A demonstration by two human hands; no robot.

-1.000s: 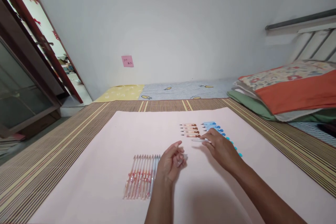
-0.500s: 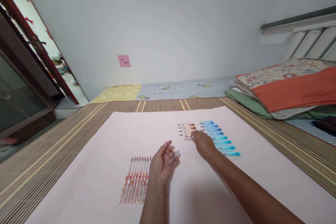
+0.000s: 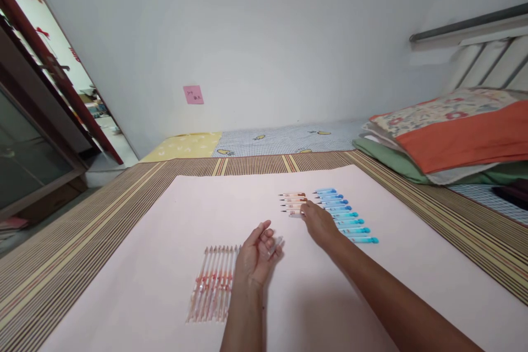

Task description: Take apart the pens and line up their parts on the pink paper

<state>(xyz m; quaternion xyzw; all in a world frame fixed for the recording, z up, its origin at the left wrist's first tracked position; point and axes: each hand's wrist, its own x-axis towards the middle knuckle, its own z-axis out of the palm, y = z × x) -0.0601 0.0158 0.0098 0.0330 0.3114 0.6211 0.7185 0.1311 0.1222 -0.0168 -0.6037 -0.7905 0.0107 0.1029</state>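
Note:
My right hand (image 3: 319, 225) is closed around the brown-ended end of a pen. The pen's pale translucent tip end (image 3: 294, 216) sticks out to the left of my fingers, just below a short column of cream-and-brown pens (image 3: 293, 201) with dark points facing left. My left hand (image 3: 260, 253) is palm up, fingers curled round a small translucent piece (image 3: 275, 246) that looks like a pen cap. Beside the right hand lies a column of blue and turquoise pens (image 3: 350, 222), partly hidden by it. Clear pens with pinkish-red marks (image 3: 210, 283) lie side by side near my left forearm, which covers some.
Everything lies on a large pale pink sheet (image 3: 136, 264) over a striped mat (image 3: 53, 247). Folded bedding with an orange border (image 3: 466, 140) is stacked at the right. A pink note (image 3: 193, 95) is stuck on the wall behind. A doorway stands at the far left.
My right hand has shifted slightly up, bringing the held pen closer beneath the cream-and-brown pens. The left hand stays almost still with the small translucent piece.

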